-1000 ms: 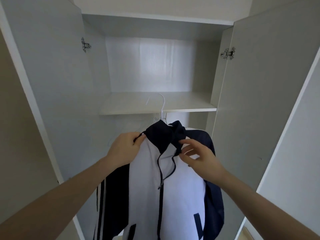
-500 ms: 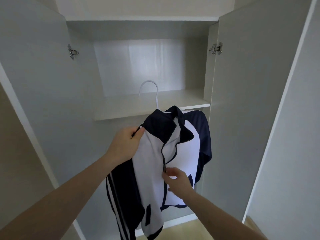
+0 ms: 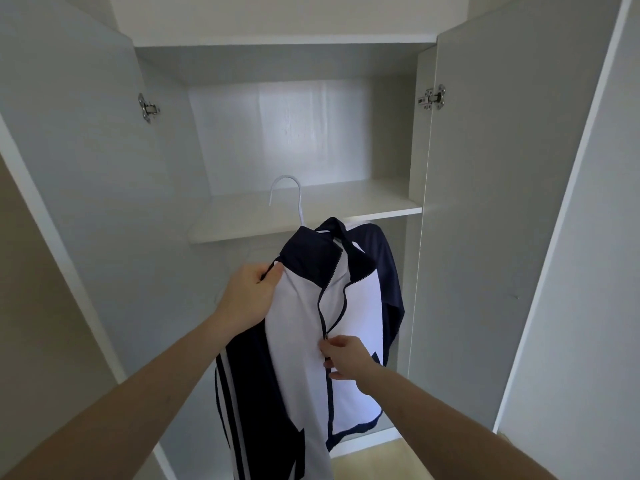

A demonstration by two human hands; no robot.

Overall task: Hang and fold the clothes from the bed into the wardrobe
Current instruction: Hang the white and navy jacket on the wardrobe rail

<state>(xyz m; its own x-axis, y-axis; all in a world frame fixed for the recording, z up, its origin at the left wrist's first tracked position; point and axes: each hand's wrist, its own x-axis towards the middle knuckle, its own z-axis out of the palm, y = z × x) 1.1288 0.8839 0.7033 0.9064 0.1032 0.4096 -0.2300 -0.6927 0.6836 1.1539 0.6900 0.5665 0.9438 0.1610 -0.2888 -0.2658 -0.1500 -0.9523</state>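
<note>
Hanging lengthwise at the centre of the frame, the jacket is running with its long axis nearly straight down, collar at the top, hem at the lower edge, and it is sitting on a white hanger whose hook is standing free above the collar, not on any rail. The left hand is gripping the jacket's shoulder left of centre, fingers curled round the cloth and, it seems, the hanger arm beneath, bearing the weight. The right hand is lying lower, right of centre, pinching at the zip about halfway down the front; whether it has the pull itself is too small to tell. Above that point the front is gaping open up to the collar, so the closing travel is lying upward, along the jacket's axis, toward the left hand.

Behind, the wardrobe is standing with both doors swung wide. A bare shelf is crossing mid-frame just behind the hook; a rail is not showing. Pale floor is peeking in at the bottom.
</note>
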